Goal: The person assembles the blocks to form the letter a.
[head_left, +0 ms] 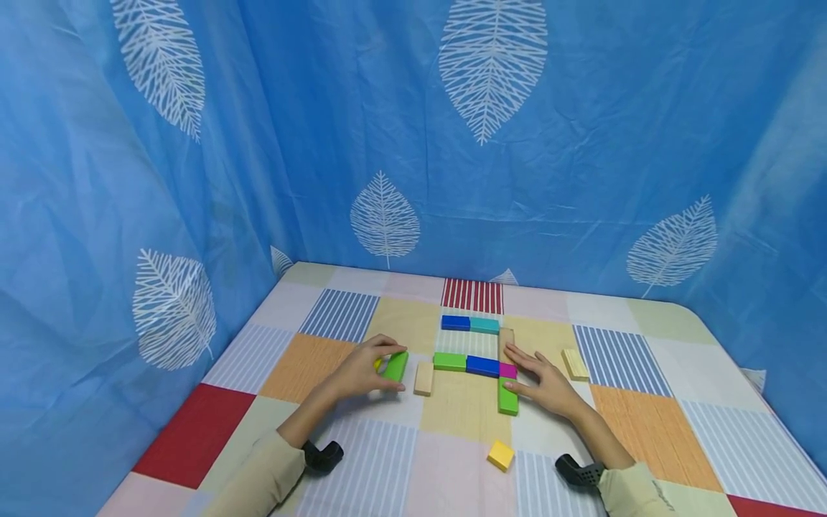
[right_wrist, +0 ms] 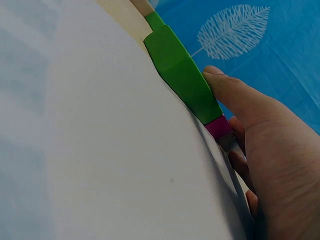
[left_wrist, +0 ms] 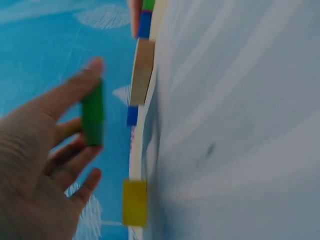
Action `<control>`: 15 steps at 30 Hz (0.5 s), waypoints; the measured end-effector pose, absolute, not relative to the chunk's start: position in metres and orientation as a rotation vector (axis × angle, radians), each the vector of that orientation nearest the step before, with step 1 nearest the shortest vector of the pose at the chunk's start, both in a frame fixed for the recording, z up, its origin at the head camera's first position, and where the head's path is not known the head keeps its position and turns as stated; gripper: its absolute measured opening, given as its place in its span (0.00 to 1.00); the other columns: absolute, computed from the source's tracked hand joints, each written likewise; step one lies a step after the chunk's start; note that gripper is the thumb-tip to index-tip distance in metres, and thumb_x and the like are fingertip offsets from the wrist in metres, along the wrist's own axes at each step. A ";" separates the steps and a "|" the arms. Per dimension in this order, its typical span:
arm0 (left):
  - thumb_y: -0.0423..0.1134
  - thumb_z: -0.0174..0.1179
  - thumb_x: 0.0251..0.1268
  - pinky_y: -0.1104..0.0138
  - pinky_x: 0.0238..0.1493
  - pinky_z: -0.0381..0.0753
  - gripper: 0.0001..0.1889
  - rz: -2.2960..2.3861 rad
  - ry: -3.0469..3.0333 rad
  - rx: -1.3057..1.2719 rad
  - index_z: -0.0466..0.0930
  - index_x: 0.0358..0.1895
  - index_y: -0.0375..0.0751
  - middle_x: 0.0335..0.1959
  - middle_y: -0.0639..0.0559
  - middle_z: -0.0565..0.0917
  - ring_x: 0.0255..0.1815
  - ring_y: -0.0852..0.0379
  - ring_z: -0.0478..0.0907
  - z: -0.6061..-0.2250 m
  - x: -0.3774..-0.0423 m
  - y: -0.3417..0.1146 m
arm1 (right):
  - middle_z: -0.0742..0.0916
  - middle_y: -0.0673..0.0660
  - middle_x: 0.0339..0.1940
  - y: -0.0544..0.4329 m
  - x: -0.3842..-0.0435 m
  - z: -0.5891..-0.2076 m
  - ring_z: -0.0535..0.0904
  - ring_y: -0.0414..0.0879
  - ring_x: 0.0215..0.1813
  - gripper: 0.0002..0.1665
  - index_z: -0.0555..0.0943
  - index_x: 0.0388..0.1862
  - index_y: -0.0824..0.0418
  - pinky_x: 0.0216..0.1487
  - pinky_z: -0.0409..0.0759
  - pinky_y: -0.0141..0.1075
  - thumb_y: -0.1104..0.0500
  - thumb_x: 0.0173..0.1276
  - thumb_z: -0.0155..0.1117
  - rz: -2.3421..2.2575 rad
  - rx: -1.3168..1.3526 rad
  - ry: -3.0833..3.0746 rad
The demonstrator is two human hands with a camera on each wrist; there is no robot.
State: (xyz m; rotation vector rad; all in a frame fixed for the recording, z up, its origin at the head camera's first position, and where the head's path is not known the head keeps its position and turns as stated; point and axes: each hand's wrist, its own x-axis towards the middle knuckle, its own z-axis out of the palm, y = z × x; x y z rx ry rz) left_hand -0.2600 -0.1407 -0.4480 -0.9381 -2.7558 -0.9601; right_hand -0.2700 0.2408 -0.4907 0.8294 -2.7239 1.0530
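My left hand [head_left: 363, 370] pinches a green block [head_left: 396, 367] between thumb and fingers, left of the other blocks. The left wrist view shows that green block [left_wrist: 92, 115] held off the table. A yellow block [head_left: 377, 364] sits partly hidden behind this hand. My right hand [head_left: 541, 380] rests with loosely extended fingers along the right column of blocks. Its thumb touches a green block [head_left: 507, 398], and its fingertips reach a plain wooden block [head_left: 507, 336]. Between these lies a magenta block [head_left: 507, 370]. A green block [head_left: 449, 360] and a blue block [head_left: 482, 366] run leftward from it.
Behind lie a blue block [head_left: 455, 322] and a teal block [head_left: 484, 325] end to end. One wooden block [head_left: 423, 378] stands left of the row, another wooden block [head_left: 574, 365] right of my right hand. A yellow-orange block [head_left: 500, 455] is nearest me.
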 end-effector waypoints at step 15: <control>0.54 0.71 0.43 0.74 0.55 0.68 0.34 -0.919 -2.625 -1.564 0.76 0.57 0.44 0.51 0.58 0.72 0.52 0.66 0.68 -0.451 -0.210 -0.079 | 0.67 0.56 0.69 0.239 -0.270 -0.493 0.60 0.59 0.68 0.41 0.67 0.67 0.58 0.67 0.44 0.57 0.47 0.56 0.68 1.067 0.813 -2.727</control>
